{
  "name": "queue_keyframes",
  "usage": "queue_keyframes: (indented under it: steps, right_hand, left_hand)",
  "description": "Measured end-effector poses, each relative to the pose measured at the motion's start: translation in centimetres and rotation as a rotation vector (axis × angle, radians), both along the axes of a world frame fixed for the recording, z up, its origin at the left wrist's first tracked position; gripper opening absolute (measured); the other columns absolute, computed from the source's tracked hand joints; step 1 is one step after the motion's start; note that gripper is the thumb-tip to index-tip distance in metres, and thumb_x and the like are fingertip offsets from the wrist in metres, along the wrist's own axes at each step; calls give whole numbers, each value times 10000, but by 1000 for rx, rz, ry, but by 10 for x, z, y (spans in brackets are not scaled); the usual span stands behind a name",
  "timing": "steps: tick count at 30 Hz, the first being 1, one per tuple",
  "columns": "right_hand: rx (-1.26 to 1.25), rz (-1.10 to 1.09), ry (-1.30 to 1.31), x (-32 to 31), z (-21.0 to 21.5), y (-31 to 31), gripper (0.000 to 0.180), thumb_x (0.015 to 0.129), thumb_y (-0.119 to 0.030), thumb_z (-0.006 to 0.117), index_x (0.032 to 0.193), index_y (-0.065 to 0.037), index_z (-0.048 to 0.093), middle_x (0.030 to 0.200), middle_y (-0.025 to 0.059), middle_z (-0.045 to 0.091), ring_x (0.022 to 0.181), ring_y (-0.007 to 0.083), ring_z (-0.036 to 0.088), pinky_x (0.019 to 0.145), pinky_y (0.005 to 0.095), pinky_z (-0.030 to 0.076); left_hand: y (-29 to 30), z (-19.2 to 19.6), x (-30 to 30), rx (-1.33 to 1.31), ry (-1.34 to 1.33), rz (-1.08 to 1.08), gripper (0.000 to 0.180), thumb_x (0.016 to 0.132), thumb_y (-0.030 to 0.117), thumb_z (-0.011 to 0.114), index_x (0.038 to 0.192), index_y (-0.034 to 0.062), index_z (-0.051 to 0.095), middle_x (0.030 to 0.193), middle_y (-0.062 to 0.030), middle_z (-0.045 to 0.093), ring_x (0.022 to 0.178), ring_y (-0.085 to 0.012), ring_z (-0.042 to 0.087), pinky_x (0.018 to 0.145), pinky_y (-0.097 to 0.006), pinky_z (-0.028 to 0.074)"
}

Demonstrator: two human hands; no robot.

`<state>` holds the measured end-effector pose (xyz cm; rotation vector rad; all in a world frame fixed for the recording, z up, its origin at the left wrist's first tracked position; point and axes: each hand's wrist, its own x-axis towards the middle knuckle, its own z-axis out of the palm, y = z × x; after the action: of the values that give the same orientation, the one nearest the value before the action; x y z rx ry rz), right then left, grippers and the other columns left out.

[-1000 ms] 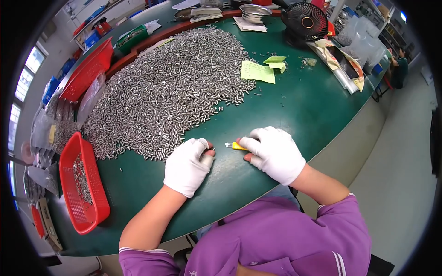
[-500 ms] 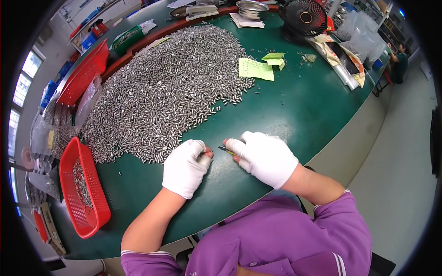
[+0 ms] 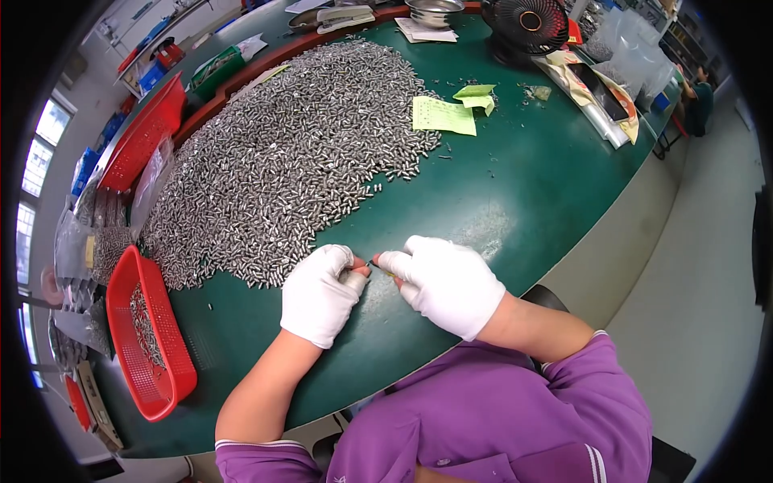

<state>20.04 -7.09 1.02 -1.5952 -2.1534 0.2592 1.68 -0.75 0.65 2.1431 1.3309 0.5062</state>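
Note:
White fingertip-less gloves cover both my hands, which meet over the green table near its front edge. My left hand (image 3: 320, 295) is closed in a pinch on a small metal piece (image 3: 369, 263), mostly hidden by the fingertips. Close on its right, my right hand (image 3: 444, 283) pinches a thin tool with a dark tip and a yellow part (image 3: 393, 276); most of it is covered by the fingers. The fingertips of both hands nearly touch around the metal piece. Beyond them spreads a large heap of small silvery cylindrical metal parts (image 3: 290, 153).
A red basket (image 3: 173, 354) with some metal parts stands at left, another red basket (image 3: 149, 133) behind it. Yellow-green paper slips (image 3: 444, 115), a black fan (image 3: 527, 28), a steel bowl (image 3: 435, 11) and a phone (image 3: 597, 91) lie toward the back. A person sits far right.
My right hand has moved left, bringing the thin tool up to the left fingertips. My left hand stays almost in place, and the view has shifted slightly.

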Motion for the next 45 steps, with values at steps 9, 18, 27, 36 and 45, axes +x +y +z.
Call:
queue_keyframes:
  steps: [9, 18, 27, 36, 45]
  right_hand:
    - [-41, -5, 28, -1, 5, -1, 230, 819, -127, 593, 1047, -107, 617, 839, 112, 567, 777, 305, 620, 664, 407, 532]
    - [-77, 91, 55, 7, 2, 11, 170, 815, -135, 589, 974, -119, 646, 812, 122, 572, 769, 322, 614, 678, 425, 514]
    - [-214, 147, 49, 9, 11, 25, 177, 856, -174, 560, 988, -144, 673, 861, 117, 620, 824, 314, 634, 748, 411, 518]
    - [277, -480, -52, 92, 13, 24, 213, 844, -149, 627, 1053, -156, 663, 864, 91, 613, 780, 291, 621, 683, 389, 523]
    - [234, -680, -322, 171, 2, 43, 209, 823, -125, 646, 1016, -169, 712, 980, 75, 653, 904, 283, 637, 806, 406, 528]
  left_hand:
    - [0, -4, -1, 2, -37, 3, 137, 751, 130, 741, 776, 56, 628, 764, -116, 634, 700, -279, 635, 637, -350, 505]
    - [1, -7, -2, 16, -48, -1, 123, 753, 125, 737, 775, 58, 636, 774, -119, 640, 713, -286, 637, 645, -356, 505]
    - [0, -2, -2, -49, -59, 14, 120, 761, 130, 730, 789, 56, 640, 792, -127, 649, 721, -297, 638, 652, -365, 506]
    - [8, -2, -9, -214, -344, 156, 60, 865, 81, 622, 889, 27, 626, 667, 7, 534, 598, -52, 457, 563, -226, 395]
    - [19, -9, -23, -778, -1056, 57, 213, 918, 309, 641, 965, 146, 513, 817, 6, 541, 537, -61, 369, 482, -202, 298]
